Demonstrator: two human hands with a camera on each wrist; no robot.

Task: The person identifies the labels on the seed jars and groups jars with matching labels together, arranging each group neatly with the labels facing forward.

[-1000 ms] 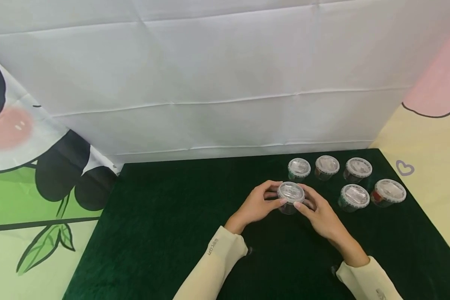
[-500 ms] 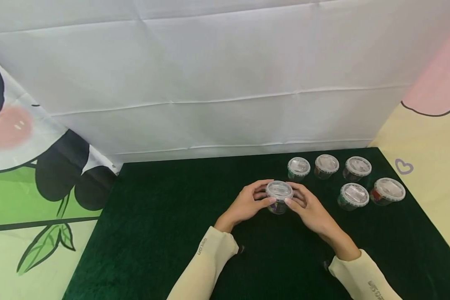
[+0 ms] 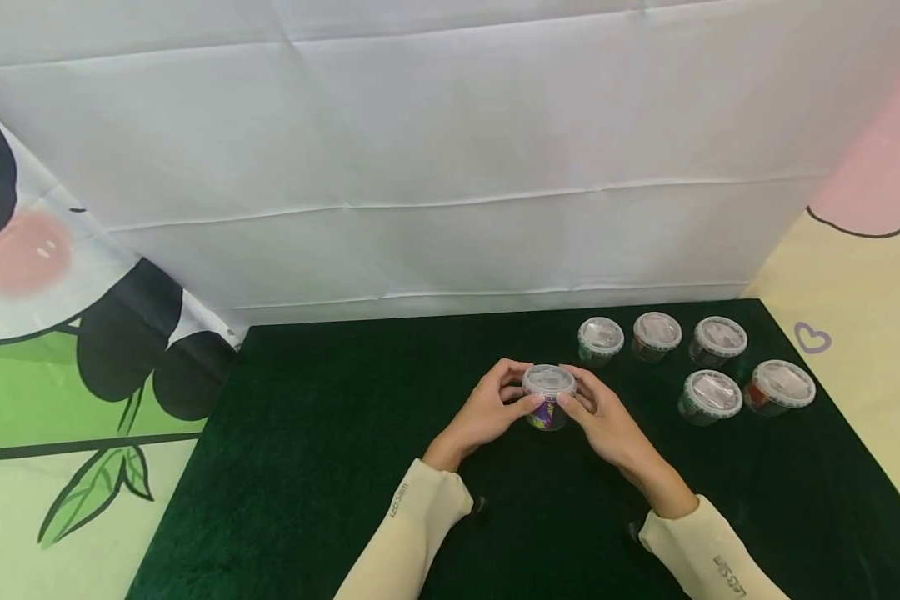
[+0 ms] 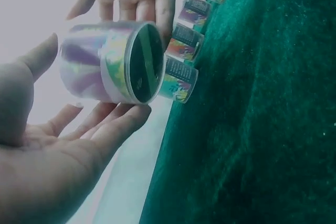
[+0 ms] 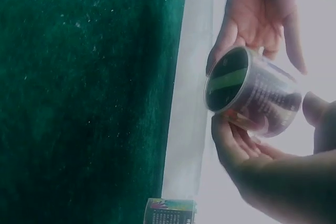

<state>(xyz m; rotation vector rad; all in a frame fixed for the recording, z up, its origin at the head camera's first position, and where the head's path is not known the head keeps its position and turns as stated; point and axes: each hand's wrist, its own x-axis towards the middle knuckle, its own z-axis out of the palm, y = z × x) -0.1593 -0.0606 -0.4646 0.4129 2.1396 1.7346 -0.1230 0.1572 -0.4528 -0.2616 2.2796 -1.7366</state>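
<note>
head view: left hand [image 3: 486,410] and right hand [image 3: 606,423] both grip one lidded tub [image 3: 549,402], not yet set down; five other tubs [image 3: 711,395] already stand on the surface [image 3: 330,467].

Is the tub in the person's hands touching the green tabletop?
Apart. The right wrist view shows the held tub's round underside, with a pale strip between it and the green tabletop.

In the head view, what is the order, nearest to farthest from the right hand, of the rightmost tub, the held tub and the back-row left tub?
1. Held tub: touching the right hand.
2. Back-row left tub: beyond the hand.
3. Rightmost tub: well to its right.
</note>
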